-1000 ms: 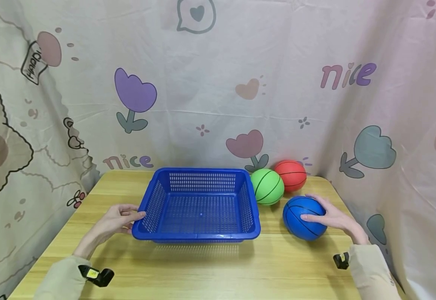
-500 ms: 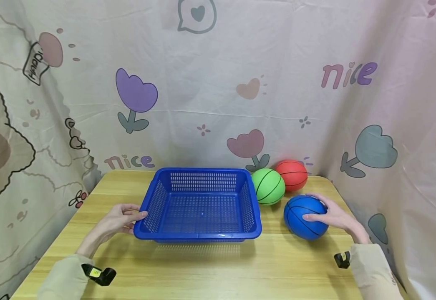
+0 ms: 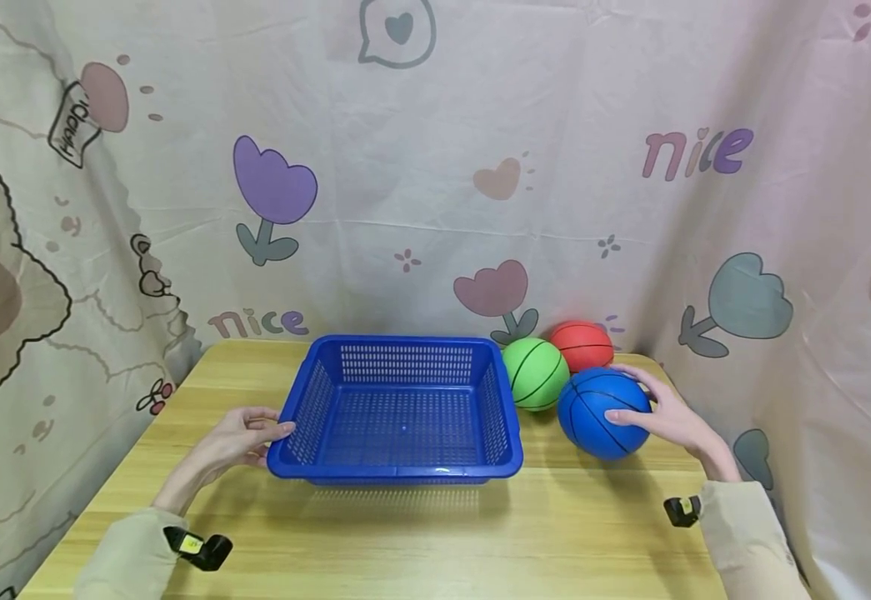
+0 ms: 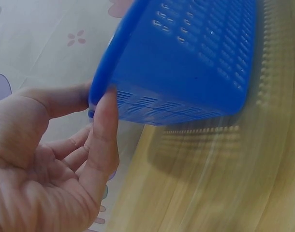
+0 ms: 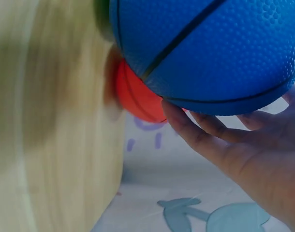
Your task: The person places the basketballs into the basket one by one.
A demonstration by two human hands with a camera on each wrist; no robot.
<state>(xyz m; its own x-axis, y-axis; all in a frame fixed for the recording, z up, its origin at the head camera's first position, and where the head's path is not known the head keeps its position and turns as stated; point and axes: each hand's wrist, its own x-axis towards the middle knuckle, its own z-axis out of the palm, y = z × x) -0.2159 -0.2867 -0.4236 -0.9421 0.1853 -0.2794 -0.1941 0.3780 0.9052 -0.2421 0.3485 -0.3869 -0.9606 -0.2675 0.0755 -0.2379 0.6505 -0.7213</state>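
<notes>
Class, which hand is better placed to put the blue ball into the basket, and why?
Likely the right hand: it holds the blue ball near the basket, while the left hand pinches the basket's opposite side.

Blue basket (image 3: 397, 472); blue ball (image 3: 594, 415), black-lined; red ball (image 3: 582, 343), apparently likewise.

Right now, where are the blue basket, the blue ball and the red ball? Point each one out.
Blue basket (image 3: 403, 427), head view: middle of its floor.
Blue ball (image 5: 213, 55), right wrist view: middle of its visible pebbled surface.
Red ball (image 3: 582, 347), head view: middle of its visible part.
</notes>
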